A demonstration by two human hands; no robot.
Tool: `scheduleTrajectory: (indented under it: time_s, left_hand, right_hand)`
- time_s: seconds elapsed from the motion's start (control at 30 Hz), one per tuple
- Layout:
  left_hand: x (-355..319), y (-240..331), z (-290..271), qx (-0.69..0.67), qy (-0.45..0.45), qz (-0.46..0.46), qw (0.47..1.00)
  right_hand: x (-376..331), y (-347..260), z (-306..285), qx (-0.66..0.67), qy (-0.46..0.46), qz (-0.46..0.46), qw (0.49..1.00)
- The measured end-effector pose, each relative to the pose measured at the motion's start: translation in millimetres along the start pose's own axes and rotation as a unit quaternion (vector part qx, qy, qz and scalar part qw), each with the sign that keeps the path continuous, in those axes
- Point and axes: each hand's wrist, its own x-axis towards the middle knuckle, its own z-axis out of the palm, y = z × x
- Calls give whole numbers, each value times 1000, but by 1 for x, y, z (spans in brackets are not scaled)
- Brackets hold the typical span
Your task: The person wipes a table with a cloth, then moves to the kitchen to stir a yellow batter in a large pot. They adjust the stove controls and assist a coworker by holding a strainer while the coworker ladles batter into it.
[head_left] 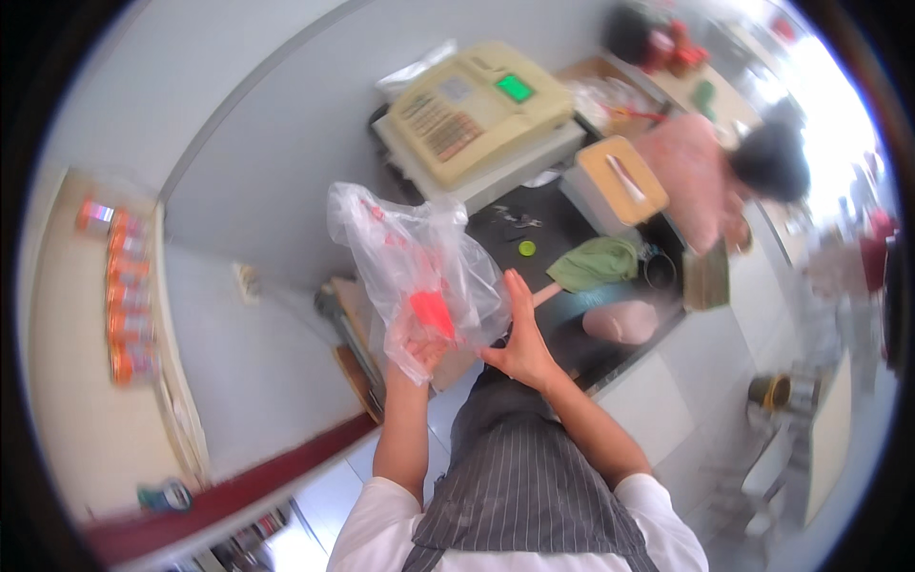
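A clear plastic bag [400, 243] with red print hangs in front of me, raised above a dark counter [534, 234]. My left hand [416, 351] grips the bag from below, its fingers seen through the plastic next to a red patch [434, 313]. My right hand [522, 338] is flat against the bag's right side, fingers stretched upward and together, touching the plastic. I wear a grey striped apron over a white shirt.
A beige cash register [477, 110] stands on the counter behind the bag. To its right are a white box with a tan lid [615, 181], a green cloth [596, 262] and a small yellow-green cap [526, 248]. Another person in pink [710, 181] stands far right. Orange packets [124, 286] line a shelf at left.
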Motion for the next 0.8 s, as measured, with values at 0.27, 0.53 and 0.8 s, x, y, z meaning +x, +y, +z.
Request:
scheduleTrajectory:
  time_s: [0.27,0.53,0.8]
  left_hand:
    - [-92,-28,-148,66,8,131,989]
    - [-215,-94,-389,104,420,237,870]
    - [-406,-112,-511,-337,358,494,717]
  right_hand:
    - [-86,48,32,338,-50,155,927]
    - [-164,97,90,-93,-296,11,951]
    - [-301,25,257,18,-569,85,818]
